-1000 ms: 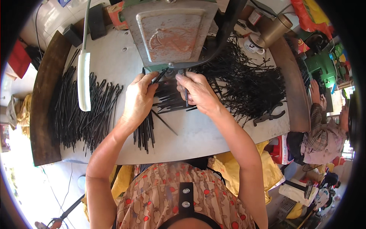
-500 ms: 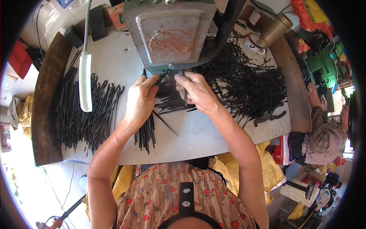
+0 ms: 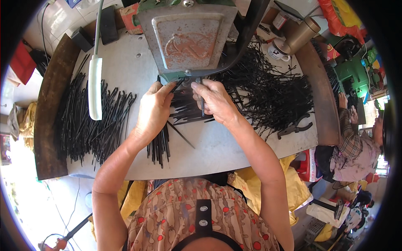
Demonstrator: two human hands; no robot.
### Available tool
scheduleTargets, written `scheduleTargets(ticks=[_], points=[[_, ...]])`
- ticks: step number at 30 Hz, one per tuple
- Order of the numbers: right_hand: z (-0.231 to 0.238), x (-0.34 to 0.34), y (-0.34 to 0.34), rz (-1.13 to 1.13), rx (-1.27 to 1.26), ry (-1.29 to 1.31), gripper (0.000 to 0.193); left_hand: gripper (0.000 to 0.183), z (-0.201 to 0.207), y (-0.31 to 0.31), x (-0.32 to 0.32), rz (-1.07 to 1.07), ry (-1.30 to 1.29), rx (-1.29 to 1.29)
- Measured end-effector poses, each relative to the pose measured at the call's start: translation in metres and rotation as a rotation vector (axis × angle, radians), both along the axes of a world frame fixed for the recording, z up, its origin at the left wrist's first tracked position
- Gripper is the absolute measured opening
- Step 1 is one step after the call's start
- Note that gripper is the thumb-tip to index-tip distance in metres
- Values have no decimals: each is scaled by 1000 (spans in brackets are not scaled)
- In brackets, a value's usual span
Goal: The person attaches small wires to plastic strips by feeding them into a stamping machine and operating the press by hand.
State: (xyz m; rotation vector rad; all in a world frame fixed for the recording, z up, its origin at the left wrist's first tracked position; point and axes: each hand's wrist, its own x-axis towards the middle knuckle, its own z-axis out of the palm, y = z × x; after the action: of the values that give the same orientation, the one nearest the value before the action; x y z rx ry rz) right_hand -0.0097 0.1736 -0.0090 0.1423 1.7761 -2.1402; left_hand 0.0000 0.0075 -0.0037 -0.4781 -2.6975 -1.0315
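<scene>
Both my hands work under the front of a grey and green machine (image 3: 188, 42) with a worn metal cover. My left hand (image 3: 153, 109) is closed around a thin black metal rod (image 3: 177, 85), whose far end sits beneath the machine. Just to the right, my right hand (image 3: 216, 101) pinches a dark slender metal bar (image 3: 203, 109) between thumb and fingers, pointing toward the same spot. The contact point under the machine is too small to make out. Between and below the hands lie more black rods (image 3: 186, 111), and a small bunch (image 3: 158, 148) sits near my left wrist.
A large pile of rods (image 3: 94, 121) covers the table's left, under a white lamp (image 3: 95, 88). Tangled rods (image 3: 272, 92) fill the right, with pliers (image 3: 295, 130) beside them. A mug (image 3: 278, 50) stands farther back. Another person (image 3: 356, 146) works at far right.
My hands hold nearly the same place and grip under the machine. The whole view has shifted slightly. The other person's hands at far right have moved a little.
</scene>
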Motion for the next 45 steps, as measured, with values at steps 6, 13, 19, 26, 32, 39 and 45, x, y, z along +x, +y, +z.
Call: scheduleTargets(ticks=[6, 13, 19, 26, 32, 39, 45], points=[[-3, -1, -1, -1, -70, -18, 22, 21, -1, -12, -3, -63, 332, -401], [1, 3, -2, 26, 3, 26, 23, 16, 16, -31, 12, -101, -971, 605], [1, 8, -7, 126, -208, 4, 22, 11, 17, -14, 23, -167, -1026, 716], [-10, -7, 21, -161, -438, 8, 19, 35, 13, 8, 37, -37, 307, -1], [-15, -14, 25, -257, -471, 24, 17, 27, 6, 15, 15, 53, -929, 1021], [-12, -15, 18, -261, -482, 28, 16, 17, -9, 10, -26, 159, -980, 1416], [-13, -8, 12, -356, -510, -13, 13, 14, -5, 14, -25, 160, -847, 1404]])
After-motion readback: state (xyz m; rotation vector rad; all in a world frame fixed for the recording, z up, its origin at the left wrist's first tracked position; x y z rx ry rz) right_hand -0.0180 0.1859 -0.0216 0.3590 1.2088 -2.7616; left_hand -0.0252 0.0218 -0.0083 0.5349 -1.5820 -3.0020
